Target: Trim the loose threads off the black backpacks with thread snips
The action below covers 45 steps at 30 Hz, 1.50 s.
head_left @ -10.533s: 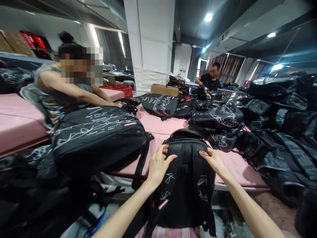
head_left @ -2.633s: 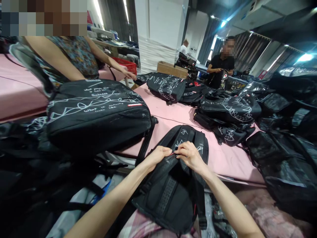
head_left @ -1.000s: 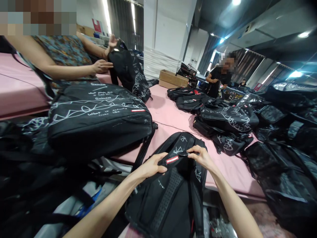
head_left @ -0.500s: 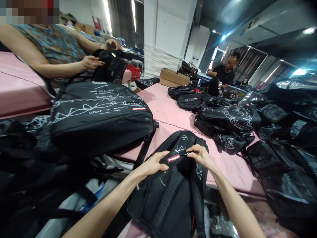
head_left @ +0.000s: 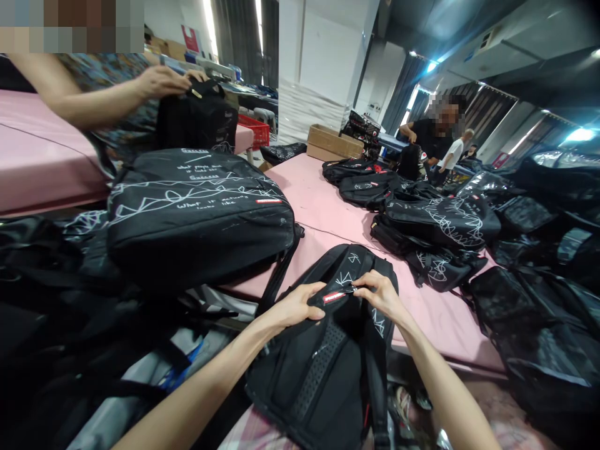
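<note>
A black backpack (head_left: 328, 369) with white scribble print lies back-side up over the near edge of the pink table (head_left: 323, 219), hanging toward me. My left hand (head_left: 295, 306) is closed on its top edge, beside a small red label (head_left: 334, 297). My right hand (head_left: 382, 294) pinches what looks like a zipper pull at the top of the same backpack, fingers pressed together. Both hands sit close together at the bag's upper rim.
A large stuffed black backpack (head_left: 197, 212) lies to the left. Several black backpacks (head_left: 431, 225) are piled at the right. A person at the left holds another black bag (head_left: 197, 119). A cardboard box (head_left: 332, 142) and another person (head_left: 435, 134) are at the far end.
My hands stay at the backpack's top edge, with the right pinch shifted slightly. The person at the left has lifted and turned a bag upright. The view has shifted a little.
</note>
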Available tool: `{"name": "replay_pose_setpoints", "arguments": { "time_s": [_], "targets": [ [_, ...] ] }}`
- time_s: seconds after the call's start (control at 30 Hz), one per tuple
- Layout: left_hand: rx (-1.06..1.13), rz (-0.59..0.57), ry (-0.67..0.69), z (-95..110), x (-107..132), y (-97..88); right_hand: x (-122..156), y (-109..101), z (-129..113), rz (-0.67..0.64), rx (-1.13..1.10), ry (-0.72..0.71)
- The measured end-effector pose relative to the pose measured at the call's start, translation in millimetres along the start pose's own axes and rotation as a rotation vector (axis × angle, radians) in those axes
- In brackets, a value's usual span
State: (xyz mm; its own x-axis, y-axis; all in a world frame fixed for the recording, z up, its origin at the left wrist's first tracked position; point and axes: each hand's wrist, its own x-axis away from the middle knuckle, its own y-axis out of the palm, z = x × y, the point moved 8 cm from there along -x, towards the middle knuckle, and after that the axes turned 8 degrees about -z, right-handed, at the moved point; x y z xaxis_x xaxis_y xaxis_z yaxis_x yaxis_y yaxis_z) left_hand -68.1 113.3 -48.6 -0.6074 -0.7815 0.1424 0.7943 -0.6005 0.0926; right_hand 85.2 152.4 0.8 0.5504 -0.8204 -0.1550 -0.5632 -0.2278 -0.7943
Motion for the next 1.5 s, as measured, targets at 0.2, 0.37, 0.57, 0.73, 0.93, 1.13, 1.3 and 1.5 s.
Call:
{"name": "replay_pose_setpoints", "arguments": {
  "time_s": [0.2,0.37,0.57,0.73,0.93,1.13,1.3,1.5],
  "targets": [
    [-0.004,0.006,-0.013,2,1,0.5,0,0,2,0.006,-0.030,-0.004],
    [0.005,0.005,-0.014,5,1,3.2,-1,1,-5,0.007,-0.010,-0.040],
    [0.004,0.012,-0.010,5,-1,5.9,0,6,-11,0.010,0.021,-0.084],
    [-0.097,0.024,0.037,4,-4,4.6,2,4,-19,0.005,0.115,-0.119],
    [-0.195,0.059,0.041,5,-5,5.3,5,1,-25,0.015,0.155,-0.128],
    [-0.211,0.095,0.066,3,-9,4.5,5,8,-46,0.011,0.218,-0.185],
    [0.072,0.073,0.105,4,-7,12.8,22,-11,-41,0.242,-0.043,-0.073],
    [0.384,0.059,0.184,8,-12,29.1,70,-7,-21,0.583,0.012,0.033]
  ]
}}
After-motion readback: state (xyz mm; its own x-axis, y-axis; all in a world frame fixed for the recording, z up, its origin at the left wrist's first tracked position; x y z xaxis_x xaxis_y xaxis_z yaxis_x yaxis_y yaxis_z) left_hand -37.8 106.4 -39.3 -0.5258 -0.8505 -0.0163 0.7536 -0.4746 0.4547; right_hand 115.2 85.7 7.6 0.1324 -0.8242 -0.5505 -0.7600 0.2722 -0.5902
